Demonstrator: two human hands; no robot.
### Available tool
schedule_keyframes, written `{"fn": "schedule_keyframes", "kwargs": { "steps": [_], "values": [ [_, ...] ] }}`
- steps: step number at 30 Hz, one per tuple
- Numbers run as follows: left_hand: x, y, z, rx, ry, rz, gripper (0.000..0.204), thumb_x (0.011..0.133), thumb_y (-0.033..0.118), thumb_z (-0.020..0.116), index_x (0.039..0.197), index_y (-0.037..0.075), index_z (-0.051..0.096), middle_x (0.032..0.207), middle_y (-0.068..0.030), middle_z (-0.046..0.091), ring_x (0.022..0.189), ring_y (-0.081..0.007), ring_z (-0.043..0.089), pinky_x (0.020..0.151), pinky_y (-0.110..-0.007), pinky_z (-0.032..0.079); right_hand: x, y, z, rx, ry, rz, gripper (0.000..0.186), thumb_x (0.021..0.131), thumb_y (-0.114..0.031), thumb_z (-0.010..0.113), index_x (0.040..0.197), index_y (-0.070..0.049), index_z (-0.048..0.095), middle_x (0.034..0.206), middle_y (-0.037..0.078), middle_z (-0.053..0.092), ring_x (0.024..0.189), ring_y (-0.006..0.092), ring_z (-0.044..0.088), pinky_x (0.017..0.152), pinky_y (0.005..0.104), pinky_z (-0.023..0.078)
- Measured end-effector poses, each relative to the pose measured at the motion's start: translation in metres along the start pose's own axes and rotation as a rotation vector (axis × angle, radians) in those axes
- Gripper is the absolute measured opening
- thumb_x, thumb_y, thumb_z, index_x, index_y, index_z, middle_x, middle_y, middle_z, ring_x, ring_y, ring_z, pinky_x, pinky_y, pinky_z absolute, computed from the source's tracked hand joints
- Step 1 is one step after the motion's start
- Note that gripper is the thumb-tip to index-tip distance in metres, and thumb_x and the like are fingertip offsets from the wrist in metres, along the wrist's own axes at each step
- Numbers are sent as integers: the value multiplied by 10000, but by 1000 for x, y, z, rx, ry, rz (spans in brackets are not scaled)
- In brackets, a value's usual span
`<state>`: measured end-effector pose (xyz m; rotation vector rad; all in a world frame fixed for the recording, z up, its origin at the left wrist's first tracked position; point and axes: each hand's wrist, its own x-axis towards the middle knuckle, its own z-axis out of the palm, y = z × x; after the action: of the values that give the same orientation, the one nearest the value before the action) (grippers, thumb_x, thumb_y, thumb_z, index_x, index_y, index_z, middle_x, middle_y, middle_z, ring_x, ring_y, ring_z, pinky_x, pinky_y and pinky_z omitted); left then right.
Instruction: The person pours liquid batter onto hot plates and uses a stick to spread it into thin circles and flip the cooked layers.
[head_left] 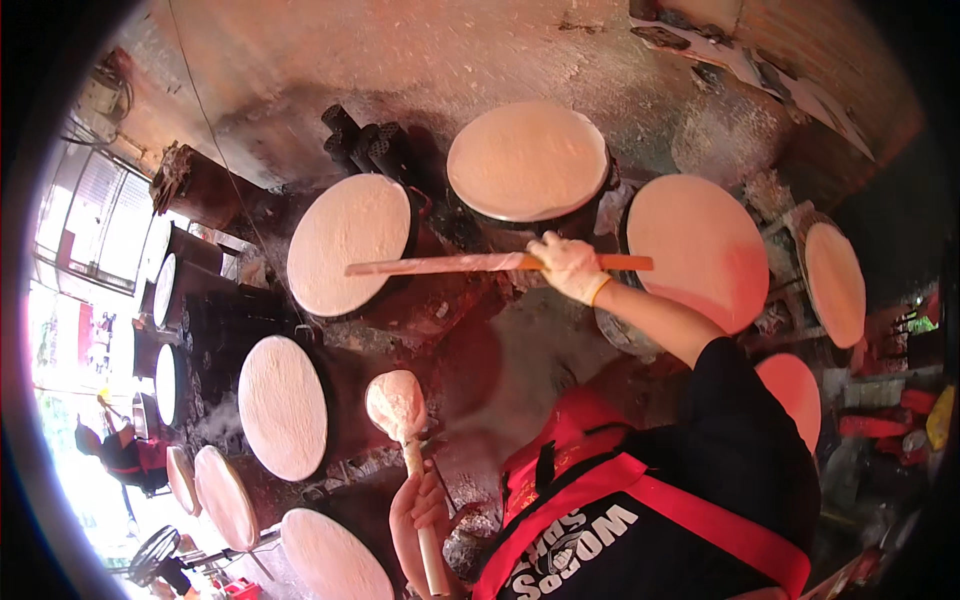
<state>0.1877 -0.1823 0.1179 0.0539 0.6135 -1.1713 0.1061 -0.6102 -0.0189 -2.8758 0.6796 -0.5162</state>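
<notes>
My right hand (570, 268), in a white glove with a yellow cuff, is closed around a long flat wooden stick (450, 264). The stick lies level, its far left end over the right part of a round griddle (340, 250) coated in pale batter; its short end reaches the edge of another coated griddle (700, 250). Lower down, my bare left hand (425, 500) grips the pale handle of a ladle (397, 402), whose rounded head is covered with thick batter. A third coated griddle (528, 160) stands straight ahead, beyond my right hand.
More round coated griddles ring me, such as one at left (283, 408) and one at far right (835, 285). Dark perforated cylinders (370, 145) stand by the stained wall (420, 60). Another person (130, 455) is at far left, near a fan (155, 555).
</notes>
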Motion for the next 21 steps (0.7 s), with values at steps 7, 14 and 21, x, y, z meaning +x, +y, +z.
{"fn": "schedule_keyframes", "kwargs": {
  "steps": [7, 14, 21],
  "values": [
    [95, 0, 66, 220, 124, 78, 256, 986, 106, 372, 1156, -85, 391, 778, -52, 396, 535, -80, 371, 425, -188, 360, 76, 96, 17, -212, -129, -23, 265, 762, -214, 590, 1013, -134, 614, 965, 80, 564, 784, 263, 631, 612, 385, 526],
    [203, 48, 111, 647, 174, 102, 259, 973, 70, 412, 1181, -81, 442, 731, -5, 370, 503, -43, 320, 382, -139, 285, 169, 155, -25, 35, -100, 407, 549, 825, -571, 558, 733, -46, 690, 590, 204, 599, 561, 337, 630, 537, 449, 467],
    [313, 69, 176, 608, 188, -115, 204, 977, 70, 411, 1125, -64, 458, 731, -2, 376, 506, -42, 320, 379, -149, 280, 184, 283, -216, 387, 545, 976, 333, 744, -376, 683, 863, -65, 694, 587, -18, 524, 476, 119, 487, 445, 290, 364]
  ]
}}
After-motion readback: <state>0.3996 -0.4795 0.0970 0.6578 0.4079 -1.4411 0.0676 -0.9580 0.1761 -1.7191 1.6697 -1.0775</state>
